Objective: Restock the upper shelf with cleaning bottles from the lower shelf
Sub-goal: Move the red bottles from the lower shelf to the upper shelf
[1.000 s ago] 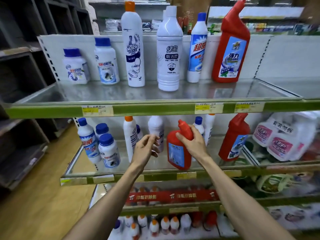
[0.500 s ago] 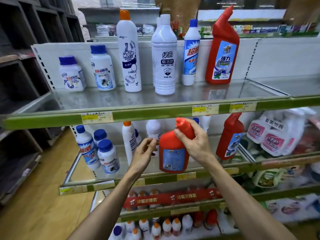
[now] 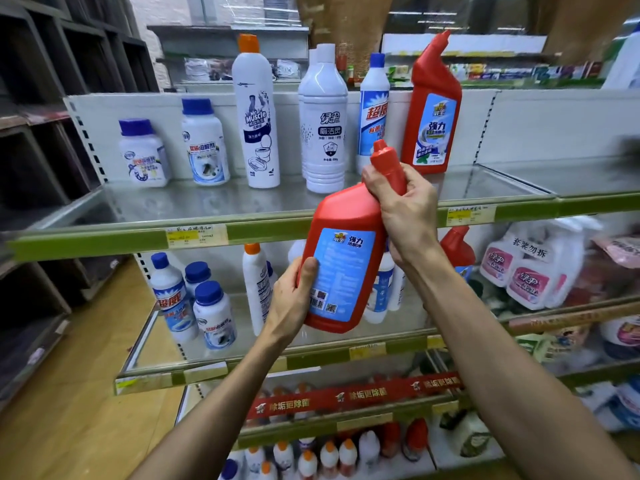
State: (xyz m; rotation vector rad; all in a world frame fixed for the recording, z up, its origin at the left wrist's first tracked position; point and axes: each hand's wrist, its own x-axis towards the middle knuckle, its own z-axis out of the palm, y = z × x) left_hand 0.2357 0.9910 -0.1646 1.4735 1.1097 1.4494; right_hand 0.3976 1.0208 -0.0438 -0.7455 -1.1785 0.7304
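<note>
Since a second ago the red bottle (image 3: 343,258) has come up off the lower shelf (image 3: 311,355) and now hangs in the air in front of the green edge of the upper shelf (image 3: 242,233), and the left hand (image 3: 294,299), which was apart from it, has come onto it

Head view: the right hand (image 3: 405,209) has its grip wrapped tight round the bottle's angled neck, just under the red cap (image 3: 382,150). The left hand has its grip closed on the lower left side of the body, thumb laid over the edge of the blue back label. The bottle is tilted, cap leaning to the right, its base level with the lower shelf's back row and touching no shelf.

On the upper shelf stand, from left to right, two short blue-capped tubs (image 3: 204,143), a tall white bottle with an orange cap (image 3: 256,116), a ribbed white bottle (image 3: 323,123), a blue-capped white bottle (image 3: 374,109) and a second red one (image 3: 433,109), just behind the raised cap. The front part of that shelf is bare glass.

On the lower shelf are blue-capped bottles (image 3: 194,299) at left, an orange-capped white bottle (image 3: 256,285) beside the left hand, and pink-labelled packs (image 3: 530,271) at right
</note>
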